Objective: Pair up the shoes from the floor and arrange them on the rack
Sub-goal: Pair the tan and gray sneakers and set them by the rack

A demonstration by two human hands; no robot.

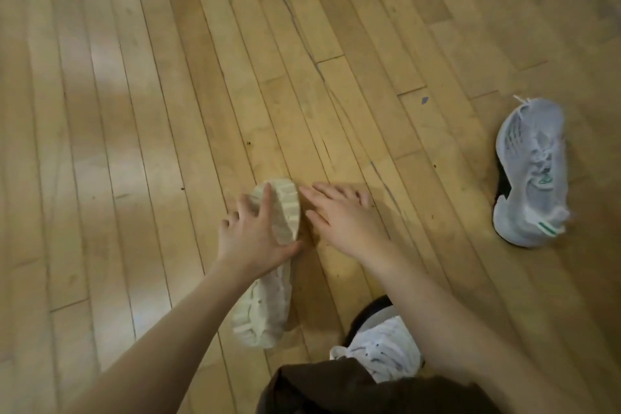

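Landmark: I place everything against the cream shoe, which lies on its side on the wooden floor, chunky tread turned up and toward the right.
Left hand: my left hand grips the cream shoe across its middle, thumb hooked round the near edge, forefinger laid along the sole toward the far end.
Right hand: my right hand is just right of the cream shoe's far end, fingers spread and straight, holding nothing; whether the palm touches the floor I cannot tell.
White shoe: a white shoe sits near and to the right of the cream shoe, under my right forearm, partly hidden by dark cloth.
Grey shoe: a grey sneaker with green marks lies well to the right of the cream shoe, upright.
Rack: not in view.
Doing it well: I judge I should lift the cream shoe firmly by its waist, find its true mate before carrying, and not mistake the white shoe for it.
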